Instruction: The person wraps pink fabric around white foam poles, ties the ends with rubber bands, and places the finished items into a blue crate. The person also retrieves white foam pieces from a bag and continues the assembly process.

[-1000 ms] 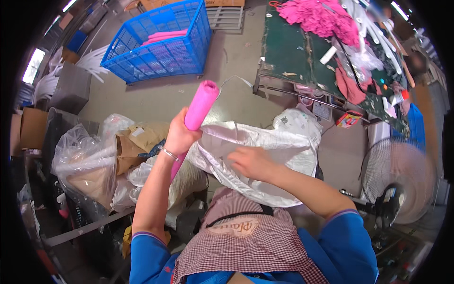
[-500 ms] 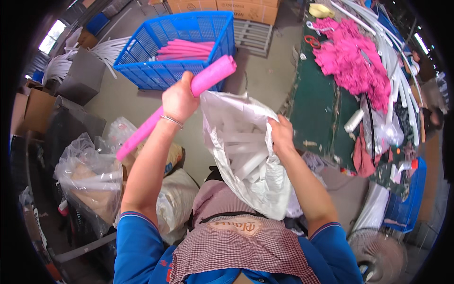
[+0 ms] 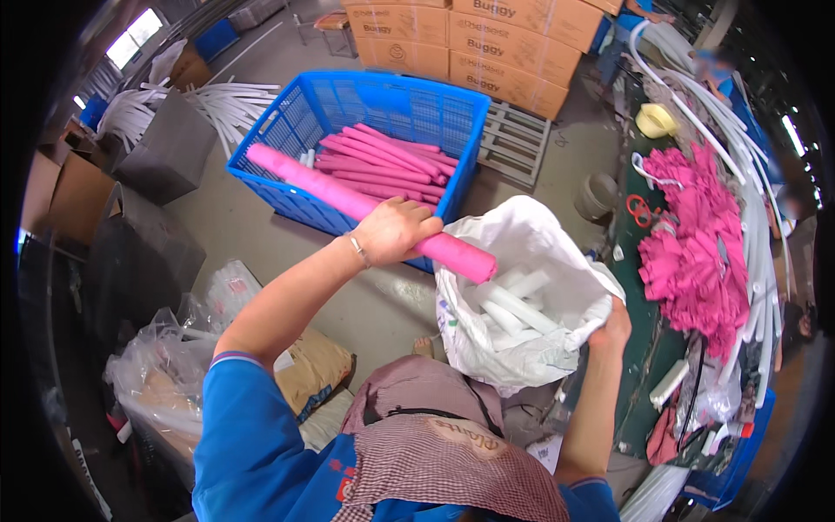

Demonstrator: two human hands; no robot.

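Concrete floor lies open between blue crate (image 3: 365, 130) and white bag (image 3: 531, 287); left hand (image 3: 396, 230) clamped on pink tube (image 3: 348, 202), right hand (image 3: 616, 326) pinching the bag's rim.

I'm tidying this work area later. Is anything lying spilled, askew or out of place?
Mostly ordinary clutter. The white tubes left of the blue crate lie loose and fanned across the floor, not stacked. The pink cloth pile sprawls over the green table. The pink roll in the left hand looks undamaged.
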